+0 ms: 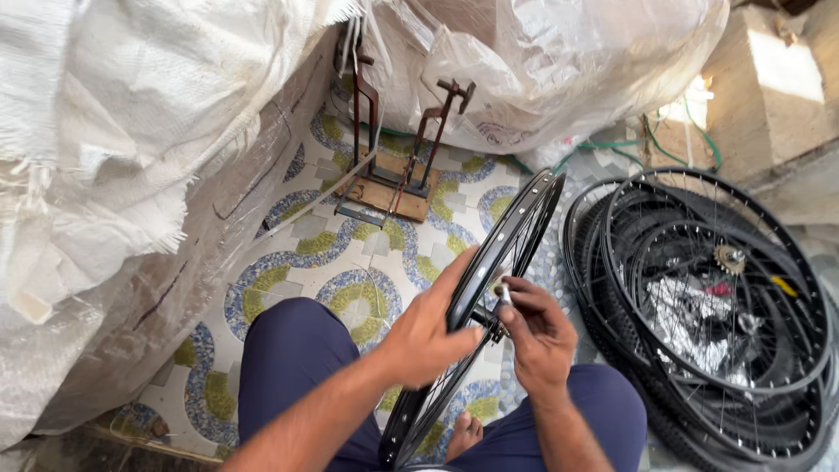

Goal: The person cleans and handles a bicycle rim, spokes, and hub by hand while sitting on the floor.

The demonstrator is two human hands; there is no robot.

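A black bicycle wheel rim (516, 229) stands upright on edge between my knees, running from the floor near my foot up toward the middle of the view. My left hand (430, 325) grips the rim on its left side, fingers wrapped over the edge. My right hand (535, 330) pinches a small silver tool or spoke fitting (504, 295) at the hub, right beside the rim's inner side. Thin spokes run from the hub to the rim.
A pile of black spoked wheels and tyres (717, 315) lies on the floor to the right. A rusty metal truing stand (398, 144) on a wooden base sits ahead. Large white woven sacks (114, 131) bulge at left and behind. The floor is patterned tile.
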